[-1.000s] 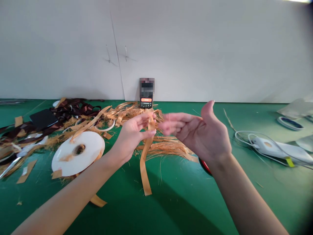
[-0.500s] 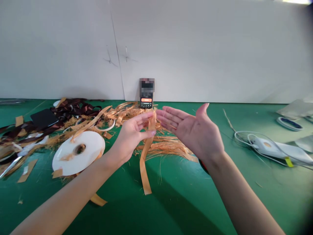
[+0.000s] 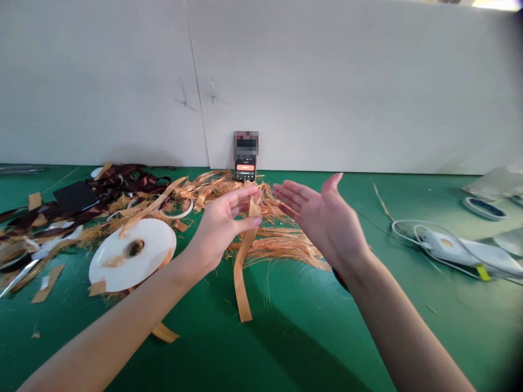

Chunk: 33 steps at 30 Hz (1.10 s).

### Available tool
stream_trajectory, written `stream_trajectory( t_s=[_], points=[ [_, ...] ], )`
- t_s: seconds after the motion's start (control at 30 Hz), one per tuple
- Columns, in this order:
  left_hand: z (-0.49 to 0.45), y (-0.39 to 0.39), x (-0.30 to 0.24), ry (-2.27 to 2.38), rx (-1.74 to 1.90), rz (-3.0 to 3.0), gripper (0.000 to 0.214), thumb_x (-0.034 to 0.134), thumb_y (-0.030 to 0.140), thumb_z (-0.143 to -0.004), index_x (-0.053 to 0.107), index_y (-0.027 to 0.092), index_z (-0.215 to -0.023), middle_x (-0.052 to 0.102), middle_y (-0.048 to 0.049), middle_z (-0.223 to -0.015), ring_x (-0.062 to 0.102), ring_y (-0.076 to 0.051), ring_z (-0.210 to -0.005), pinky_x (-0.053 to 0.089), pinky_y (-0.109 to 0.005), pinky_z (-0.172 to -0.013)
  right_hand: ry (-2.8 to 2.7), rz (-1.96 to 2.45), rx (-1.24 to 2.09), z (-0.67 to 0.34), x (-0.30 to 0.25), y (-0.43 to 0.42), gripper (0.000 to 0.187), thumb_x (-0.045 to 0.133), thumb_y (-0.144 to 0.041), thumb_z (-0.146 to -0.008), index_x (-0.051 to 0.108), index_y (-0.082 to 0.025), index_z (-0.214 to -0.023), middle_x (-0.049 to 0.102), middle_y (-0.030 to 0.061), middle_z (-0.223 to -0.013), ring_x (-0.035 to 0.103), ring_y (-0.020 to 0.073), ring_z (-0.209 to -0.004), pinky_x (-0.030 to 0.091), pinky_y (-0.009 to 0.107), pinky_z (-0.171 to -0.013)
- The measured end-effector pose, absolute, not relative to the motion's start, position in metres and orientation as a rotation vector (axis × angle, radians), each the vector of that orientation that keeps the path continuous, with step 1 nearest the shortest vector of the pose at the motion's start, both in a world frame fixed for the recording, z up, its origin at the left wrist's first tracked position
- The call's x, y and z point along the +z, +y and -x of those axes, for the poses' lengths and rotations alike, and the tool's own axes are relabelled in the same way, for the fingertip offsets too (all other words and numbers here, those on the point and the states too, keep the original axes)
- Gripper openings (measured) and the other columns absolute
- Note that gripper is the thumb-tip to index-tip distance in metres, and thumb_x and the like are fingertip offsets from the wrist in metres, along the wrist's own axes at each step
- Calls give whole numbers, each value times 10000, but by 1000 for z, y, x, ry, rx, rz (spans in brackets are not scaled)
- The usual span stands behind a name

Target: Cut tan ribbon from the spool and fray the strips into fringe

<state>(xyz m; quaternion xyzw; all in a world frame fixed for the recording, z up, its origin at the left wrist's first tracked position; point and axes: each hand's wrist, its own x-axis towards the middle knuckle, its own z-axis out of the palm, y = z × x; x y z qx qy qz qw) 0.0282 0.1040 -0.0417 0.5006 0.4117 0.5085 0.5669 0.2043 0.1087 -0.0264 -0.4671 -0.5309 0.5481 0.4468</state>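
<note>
My left hand [image 3: 223,220] pinches a tan ribbon [image 3: 244,272] near its top, between thumb and fingers. The ribbon's upper end looks frayed into fine threads, and its lower end hangs down with a straight cut. To the right, my right hand [image 3: 321,215] is open, palm showing, fingers stretched toward the frayed end and thumb raised. A small gap separates its fingertips from the ribbon. Behind and below the hands lies a bundle of loose orange-tan fibres [image 3: 278,245] on the green table [image 3: 310,332].
A white ribbon spool [image 3: 118,264] lies at left, near scissors [image 3: 24,272], dark brown ribbon [image 3: 137,177] and a black flat object [image 3: 75,197]. A phone [image 3: 245,158] leans against the white wall [image 3: 347,81]. A white power strip [image 3: 461,251] with its cable sits at right.
My right hand has drawn slightly to the right, away from the ribbon's frayed end, its fingers still stretched. My left hand keeps its pinch in nearly the same place.
</note>
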Motion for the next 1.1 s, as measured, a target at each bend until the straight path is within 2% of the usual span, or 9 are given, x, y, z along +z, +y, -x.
stream_trajectory(
  t_s=[0.13, 0.23, 0.37, 0.47, 0.57, 0.67, 0.77, 0.87, 1.1],
  points=[
    [-27, 104, -42, 955, 1200, -1159, 534, 730, 50, -648, 633, 145, -1164, 634, -104, -1277, 558, -252, -1195, 432, -391, -1033, -1403, 815, 1675, -208, -11, 97, 1015, -97, -738, -817, 721, -166, -1001, 744, 134, -1012, 701, 258, -902, 505, 434, -908],
    [-25, 105, -44, 922, 1228, -1199, 514, 720, 62, -673, 627, 146, -1172, 634, -105, -1270, 553, -249, -1200, 442, -382, -1021, -1540, 882, 1994, -211, -8, 94, 1063, -102, -761, -795, 749, -123, -779, 746, 149, -742, 696, 228, -642, 539, 418, -810],
    [-24, 104, -44, 935, 1230, -1209, 542, 729, 61, -673, 616, 143, -1197, 628, -97, -1294, 547, -243, -1212, 434, -363, -1033, -1468, 1405, 1773, -209, -18, 102, 1039, 1, -801, -789, 732, -63, -823, 739, 224, -849, 715, 268, -756, 490, 439, -926],
    [-26, 103, -43, 987, 1208, -1191, 551, 740, 57, -661, 622, 147, -1191, 627, -87, -1303, 550, -232, -1211, 420, -361, -1051, -1343, 1560, 1407, -203, -27, 109, 1018, 83, -800, -806, 644, -21, -1142, 652, 268, -1175, 624, 331, -1108, 362, 473, -1068],
    [-26, 103, -44, 993, 1206, -1197, 551, 751, 76, -660, 627, 160, -1191, 620, -79, -1315, 543, -227, -1221, 398, -370, -1072, -1390, 1375, 1228, -199, -27, 107, 934, 59, -777, -826, 494, -153, -1369, 450, 140, -1465, 391, 290, -1363, 330, 457, -1094],
    [-24, 105, -46, 987, 1213, -1164, 547, 751, 77, -654, 629, 160, -1180, 623, -85, -1307, 549, -236, -1211, 416, -386, -1055, -1399, 1060, 1322, -200, -16, 99, 912, -29, -741, -840, 540, -219, -1326, 517, 74, -1422, 464, 255, -1313, 407, 421, -1037],
    [-23, 106, -47, 961, 1226, -1154, 519, 740, 73, -658, 634, 146, -1161, 649, -93, -1257, 565, -244, -1188, 441, -385, -1025, -1463, 808, 1721, -206, -9, 94, 1055, -93, -761, -801, 717, -119, -1016, 736, 166, -1011, 695, 272, -914, 486, 444, -920],
    [-22, 105, -47, 937, 1239, -1170, 521, 735, 70, -672, 626, 143, -1176, 647, -97, -1261, 551, -239, -1211, 426, -372, -1043, -1546, 1052, 1916, -209, -13, 95, 1083, -65, -798, -774, 736, -73, -859, 742, 209, -855, 706, 273, -759, 504, 447, -866],
    [-24, 105, -48, 973, 1216, -1159, 537, 764, 86, -657, 636, 172, -1171, 625, -70, -1311, 535, -229, -1236, 414, -360, -1061, -1339, 1295, 1363, -199, -30, 107, 901, 117, -764, -845, 404, -144, -1432, 489, 152, -1432, 434, 270, -1334, 325, 446, -1098]
  ],
)
